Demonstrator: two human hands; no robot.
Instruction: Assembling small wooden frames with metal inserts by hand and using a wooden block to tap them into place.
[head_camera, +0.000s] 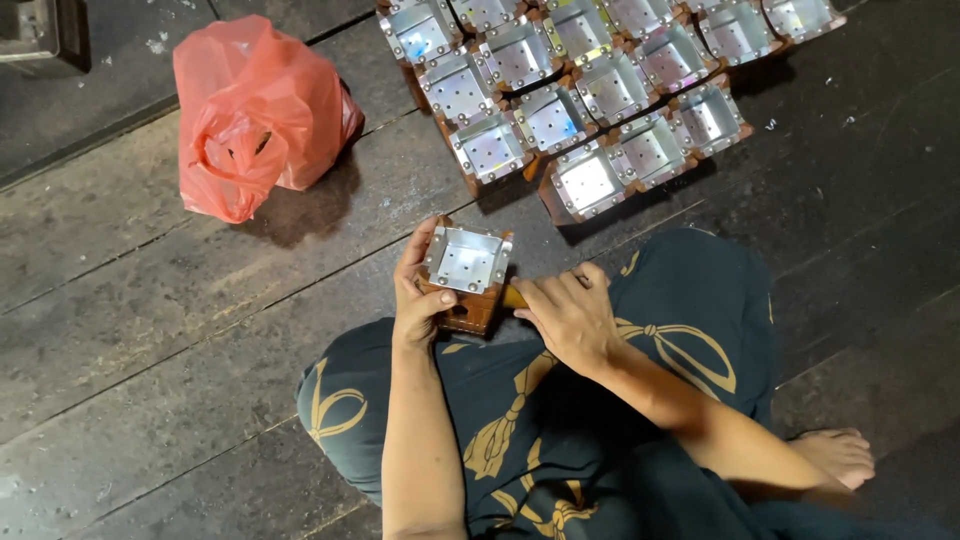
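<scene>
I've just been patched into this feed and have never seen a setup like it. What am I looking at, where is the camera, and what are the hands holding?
There is no machine here: a person sits cross-legged on a dark plank floor, and the one picture comes from a camera on their head, looking down. The left hand grips a small brown box with a shiny metal lining. The right hand is closed on a tool with a yellowish handle pressed against the box's side; its tip is hidden. Farther away on the floor sits a cluster of similar metal-lined boxes, packed close together. To the left lies a crumpled red plastic bag.
</scene>
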